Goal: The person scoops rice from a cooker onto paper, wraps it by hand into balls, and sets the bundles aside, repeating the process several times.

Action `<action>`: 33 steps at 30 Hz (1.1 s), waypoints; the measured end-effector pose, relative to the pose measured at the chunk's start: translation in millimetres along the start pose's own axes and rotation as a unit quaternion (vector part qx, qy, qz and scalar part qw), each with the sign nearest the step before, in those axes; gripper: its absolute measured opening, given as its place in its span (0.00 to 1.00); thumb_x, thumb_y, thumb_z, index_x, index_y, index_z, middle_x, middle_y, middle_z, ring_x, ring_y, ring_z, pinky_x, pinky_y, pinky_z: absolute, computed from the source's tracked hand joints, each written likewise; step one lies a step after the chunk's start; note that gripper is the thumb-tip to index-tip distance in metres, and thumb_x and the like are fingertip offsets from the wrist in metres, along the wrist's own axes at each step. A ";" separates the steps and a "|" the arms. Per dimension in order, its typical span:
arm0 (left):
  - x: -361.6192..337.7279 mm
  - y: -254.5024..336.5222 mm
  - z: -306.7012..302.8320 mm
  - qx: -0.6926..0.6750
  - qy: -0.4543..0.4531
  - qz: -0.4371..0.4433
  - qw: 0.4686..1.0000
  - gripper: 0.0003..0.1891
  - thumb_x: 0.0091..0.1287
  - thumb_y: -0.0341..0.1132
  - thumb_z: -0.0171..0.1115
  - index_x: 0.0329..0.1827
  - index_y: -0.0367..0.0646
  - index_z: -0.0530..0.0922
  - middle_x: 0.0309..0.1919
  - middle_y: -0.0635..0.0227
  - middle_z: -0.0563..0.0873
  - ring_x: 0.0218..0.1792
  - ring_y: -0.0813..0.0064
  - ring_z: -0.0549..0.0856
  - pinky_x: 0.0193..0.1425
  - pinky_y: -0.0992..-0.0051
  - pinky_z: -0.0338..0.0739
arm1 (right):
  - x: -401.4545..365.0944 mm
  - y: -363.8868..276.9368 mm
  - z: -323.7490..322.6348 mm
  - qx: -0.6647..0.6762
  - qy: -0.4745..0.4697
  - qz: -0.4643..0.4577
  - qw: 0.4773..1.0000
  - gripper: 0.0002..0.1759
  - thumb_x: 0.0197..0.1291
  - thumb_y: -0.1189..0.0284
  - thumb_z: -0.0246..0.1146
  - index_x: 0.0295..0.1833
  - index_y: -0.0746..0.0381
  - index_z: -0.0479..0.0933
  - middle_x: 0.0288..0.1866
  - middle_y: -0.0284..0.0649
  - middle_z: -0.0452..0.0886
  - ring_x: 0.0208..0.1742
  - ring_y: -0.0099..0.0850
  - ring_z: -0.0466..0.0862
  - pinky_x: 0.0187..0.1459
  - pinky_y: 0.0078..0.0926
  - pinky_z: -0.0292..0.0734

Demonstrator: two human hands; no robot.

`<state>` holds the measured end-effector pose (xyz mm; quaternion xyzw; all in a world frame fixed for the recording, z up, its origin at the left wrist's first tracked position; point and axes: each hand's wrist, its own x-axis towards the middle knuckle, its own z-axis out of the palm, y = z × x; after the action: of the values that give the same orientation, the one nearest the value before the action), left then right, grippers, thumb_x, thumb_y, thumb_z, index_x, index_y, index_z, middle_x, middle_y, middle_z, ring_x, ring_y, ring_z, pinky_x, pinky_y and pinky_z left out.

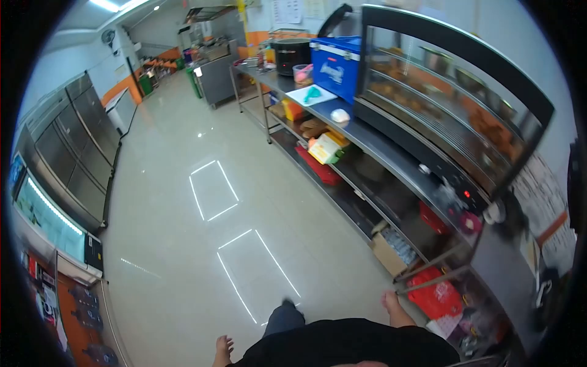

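Observation:
Low in the view, my left hand (224, 346) hangs over the tiled floor, its fingers apart and holding nothing. On the other side of my dark top, my right hand (389, 300) hangs beside the lower end of the steel shelf table; its fingers are small and blurred. A red bag (435, 292) lies near that hand, under the table end. Just above is a cardboard box (389, 257) with clear items in it, on the bottom shelf. Neither hand touches any of these.
Along the right runs a steel table (367, 136) with a glass display warmer (440, 104), a blue box (335, 68) and a black cooker (290, 56). Steel refrigerators (76, 144) line the left. Tiled floor (183, 147) stretches between them toward a steel counter (219, 76).

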<state>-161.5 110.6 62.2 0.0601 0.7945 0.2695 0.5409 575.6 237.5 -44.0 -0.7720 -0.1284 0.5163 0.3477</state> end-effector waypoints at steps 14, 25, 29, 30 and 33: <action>295.9 575.2 226.7 0.249 -0.149 0.283 0.914 0.18 0.68 0.40 0.51 0.56 0.43 0.78 0.38 0.59 0.87 0.34 0.70 0.85 0.43 0.69 0.80 | 98.2 -378.0 353.1 -0.142 -0.178 -0.136 0.964 0.15 0.64 0.79 0.51 0.52 0.65 0.79 0.38 0.38 0.84 0.39 0.28 0.84 0.42 0.25 0.79; 394.1 926.8 438.4 0.361 -0.257 0.450 0.775 0.12 0.67 0.34 0.56 0.48 0.40 0.82 0.44 0.58 0.86 0.49 0.64 0.84 0.57 0.68 0.77 | 284.7 -935.0 565.5 -0.081 0.108 -0.511 0.849 0.23 0.60 0.75 0.62 0.61 0.60 0.72 0.58 0.51 0.72 0.57 0.46 0.78 0.58 0.38 0.75; 346.4 1053.3 529.5 0.308 -0.470 0.410 0.718 0.14 0.71 0.32 0.54 0.57 0.42 0.79 0.43 0.68 0.86 0.41 0.75 0.81 0.50 0.73 0.76 | 316.8 -1014.7 611.2 -0.188 0.177 -0.510 0.820 0.31 0.54 0.79 0.65 0.65 0.61 0.68 0.59 0.50 0.69 0.59 0.46 0.76 0.57 0.36 0.76; 318.9 1098.7 552.3 0.354 -0.505 0.339 0.710 0.14 0.72 0.32 0.54 0.58 0.43 0.79 0.44 0.67 0.85 0.40 0.77 0.79 0.48 0.75 0.75 | 319.6 -1026.3 619.5 -0.192 0.202 -0.484 0.830 0.32 0.54 0.77 0.64 0.67 0.60 0.66 0.59 0.51 0.69 0.61 0.49 0.74 0.59 0.40 0.75; 304.4 1217.8 643.5 0.370 -0.616 0.306 0.625 0.12 0.72 0.32 0.54 0.55 0.43 0.79 0.41 0.71 0.82 0.37 0.81 0.73 0.47 0.78 0.71 | 337.0 -1057.9 634.2 -0.209 0.258 -0.389 0.859 0.37 0.56 0.77 0.60 0.73 0.59 0.58 0.60 0.57 0.70 0.61 0.54 0.74 0.60 0.45 0.74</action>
<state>49.6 1494.3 237.8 0.6465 0.2450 0.0035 0.7225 329.7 1449.0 282.9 -0.8194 -0.4287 0.0825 0.3714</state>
